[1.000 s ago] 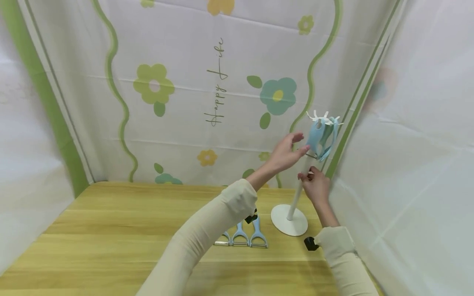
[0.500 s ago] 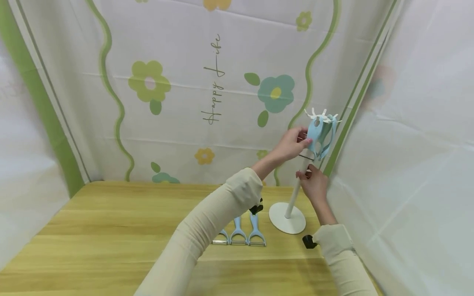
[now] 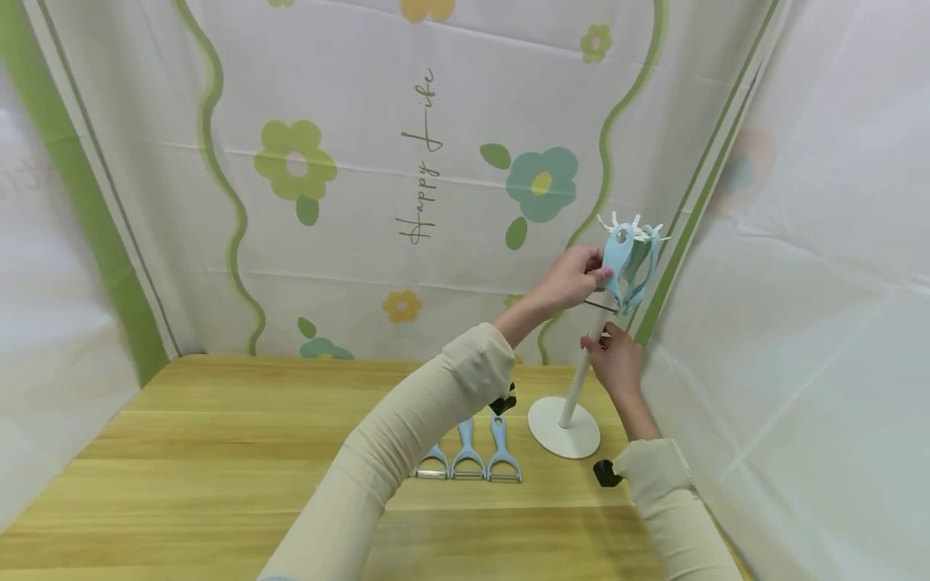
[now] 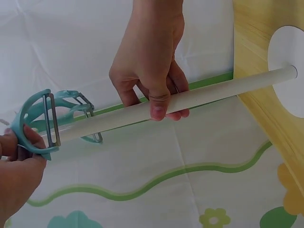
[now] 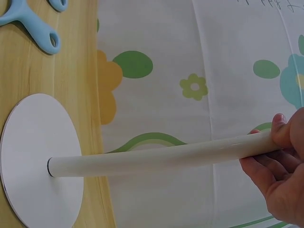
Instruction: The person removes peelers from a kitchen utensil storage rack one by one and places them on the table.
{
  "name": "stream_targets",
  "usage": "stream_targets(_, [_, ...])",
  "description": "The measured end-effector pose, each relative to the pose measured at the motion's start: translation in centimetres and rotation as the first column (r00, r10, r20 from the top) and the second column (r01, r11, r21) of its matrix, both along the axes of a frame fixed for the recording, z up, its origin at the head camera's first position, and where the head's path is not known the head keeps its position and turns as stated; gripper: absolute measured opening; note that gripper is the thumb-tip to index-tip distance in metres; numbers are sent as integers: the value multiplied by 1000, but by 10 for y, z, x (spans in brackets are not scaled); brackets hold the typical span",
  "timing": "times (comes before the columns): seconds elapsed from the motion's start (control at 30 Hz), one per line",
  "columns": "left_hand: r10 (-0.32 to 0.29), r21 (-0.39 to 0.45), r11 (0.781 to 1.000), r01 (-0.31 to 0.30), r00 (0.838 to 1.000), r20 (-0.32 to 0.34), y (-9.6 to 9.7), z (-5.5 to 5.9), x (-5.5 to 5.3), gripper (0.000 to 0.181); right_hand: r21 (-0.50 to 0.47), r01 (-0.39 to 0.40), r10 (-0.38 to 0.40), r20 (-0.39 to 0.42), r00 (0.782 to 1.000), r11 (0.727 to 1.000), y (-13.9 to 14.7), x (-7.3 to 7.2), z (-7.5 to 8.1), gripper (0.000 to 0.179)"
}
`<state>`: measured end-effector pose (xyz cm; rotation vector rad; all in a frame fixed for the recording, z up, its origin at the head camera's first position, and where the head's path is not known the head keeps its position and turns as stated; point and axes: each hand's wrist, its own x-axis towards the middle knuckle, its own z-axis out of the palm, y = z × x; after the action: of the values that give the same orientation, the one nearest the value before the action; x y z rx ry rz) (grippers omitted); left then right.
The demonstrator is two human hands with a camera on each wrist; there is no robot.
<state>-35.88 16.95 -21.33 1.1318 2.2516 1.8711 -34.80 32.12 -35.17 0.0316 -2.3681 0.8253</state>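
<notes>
A white stand with a round base [image 3: 545,436], a pole [image 3: 579,386] and a crown of small hooks [image 3: 613,219] stands upright. Light blue Y-shaped peelers hang around its top. My left hand [image 3: 570,278] pinches the nearest peeler [image 3: 617,252], whose handle hole lies up at the hooks. In the left wrist view, thumb and fingers of that hand hold the peeler's forked head [image 4: 21,126], beside its metal blade. Lower down, my right hand [image 3: 617,365] grips the pole; the right wrist view shows thumb and fingers [image 5: 263,175] around it.
Several more blue peelers [image 3: 501,436] lie in a row on the wooden table [image 3: 240,452], left of the base and partly hidden by my left sleeve. A flowered white curtain [image 3: 349,266] hangs behind, and another white curtain [image 3: 821,323] closes in on the right.
My left hand has gone from open fingers beside the peeler to pinching it. The peeler has turned slightly, with its handle hole facing forward. My right hand stays on the pole.
</notes>
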Motion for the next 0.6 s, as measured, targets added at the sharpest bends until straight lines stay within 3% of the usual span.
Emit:
stream_targets(0.4, [25, 1, 1000, -25, 999, -21, -6, 2, 6, 16, 18, -5, 5, 5, 1000, 1000, -2, 0, -1, 18])
stream_targets(0.6, [28, 20, 999, -27, 999, -19, -10, -1, 10, 16, -17, -12, 12, 5, 1000, 1000, 1, -1, -1, 18])
